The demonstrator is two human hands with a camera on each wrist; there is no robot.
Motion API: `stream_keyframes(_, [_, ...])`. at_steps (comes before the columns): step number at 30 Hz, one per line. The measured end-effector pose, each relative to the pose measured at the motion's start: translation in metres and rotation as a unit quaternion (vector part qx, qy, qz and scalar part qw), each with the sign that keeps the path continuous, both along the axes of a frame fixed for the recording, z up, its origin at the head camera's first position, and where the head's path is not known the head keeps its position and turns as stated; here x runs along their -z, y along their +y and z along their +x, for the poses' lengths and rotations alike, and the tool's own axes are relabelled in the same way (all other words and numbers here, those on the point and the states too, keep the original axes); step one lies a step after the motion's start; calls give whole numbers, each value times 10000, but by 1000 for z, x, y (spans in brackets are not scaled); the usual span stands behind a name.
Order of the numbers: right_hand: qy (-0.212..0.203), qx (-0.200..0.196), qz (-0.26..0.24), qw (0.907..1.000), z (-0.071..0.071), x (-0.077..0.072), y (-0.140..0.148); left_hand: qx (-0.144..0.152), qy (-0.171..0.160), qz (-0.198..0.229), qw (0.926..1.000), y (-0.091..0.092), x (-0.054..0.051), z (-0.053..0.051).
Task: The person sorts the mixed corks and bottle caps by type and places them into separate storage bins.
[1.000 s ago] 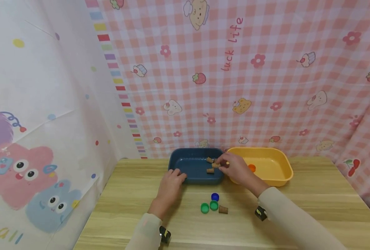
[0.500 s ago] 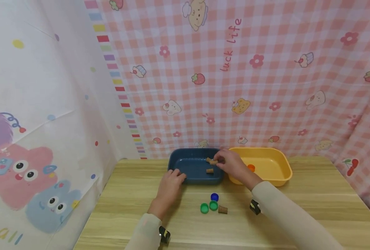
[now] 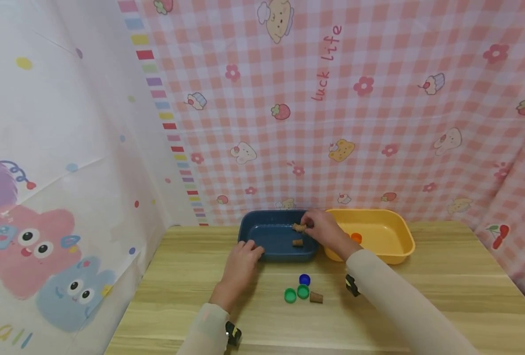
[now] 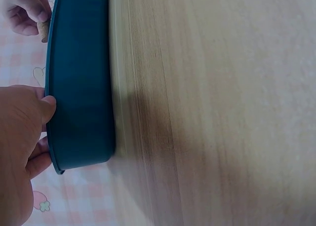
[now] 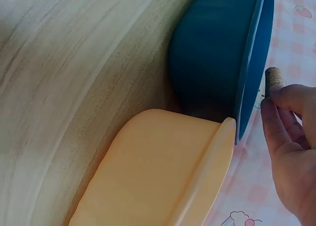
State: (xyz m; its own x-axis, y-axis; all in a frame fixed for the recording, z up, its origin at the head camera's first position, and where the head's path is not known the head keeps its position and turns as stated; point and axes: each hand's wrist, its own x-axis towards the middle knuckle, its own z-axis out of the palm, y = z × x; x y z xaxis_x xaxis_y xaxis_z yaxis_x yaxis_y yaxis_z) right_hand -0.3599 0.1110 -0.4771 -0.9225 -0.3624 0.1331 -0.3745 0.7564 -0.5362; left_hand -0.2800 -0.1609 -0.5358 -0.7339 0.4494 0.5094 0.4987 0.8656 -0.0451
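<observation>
My left hand (image 3: 241, 261) grips the front left rim of the dark blue basin (image 3: 266, 241); in the left wrist view its thumb (image 4: 48, 106) lies over the rim. Above the basin's right side, my right hand (image 3: 326, 230) pinches a cork stopper (image 5: 273, 79) between thumb and fingertips, clear in the right wrist view. A second cork (image 3: 297, 243) lies on the basin floor. Another one seems to lie just behind the held cork, partly overlapped by it in the head view.
Right of the blue basin stands a yellow basin (image 3: 395, 241) with an orange bottle cap (image 3: 356, 238) in it. On the wooden table in front are two green caps (image 3: 303, 291), a blue cap (image 3: 304, 279) and a cork (image 3: 316, 298). A checked cloth hangs behind.
My right hand has moved left and slightly back, bringing the pinched cork further over the blue basin. My left hand stays on the rim.
</observation>
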Motion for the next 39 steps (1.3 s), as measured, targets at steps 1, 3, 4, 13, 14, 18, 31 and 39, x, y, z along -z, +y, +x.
stream_keyframes(1, [-33,16,4,10000,-1,0,-1,1,11,0,10000,0,0,0])
stream_keyframes(3, [-65,14,13,10000,-4,-1,-2,12,29,21,10000,-1,0,0])
stream_keyframes(4, [-75,11,9,10000,-4,-1,-3,17,48,32,10000,-1,0,0])
stream_keyframes(13, [-60,49,24,10000,-6,0,-6,94,101,48,9999,-1,-1,1])
stream_keyframes(14, [-60,60,28,10000,-6,0,-6,88,111,46,9999,-1,-1,1])
stream_keyframes(18, [-103,72,59,9999,-9,2,-7,80,126,41,9999,-1,-1,1])
stream_keyframes(31, [-187,-126,227,9995,-16,7,-11,114,108,31,9999,1,-3,2])
stream_keyframes(39, [-351,-69,-85,9993,-12,8,-6,118,68,30,9999,0,-3,2])
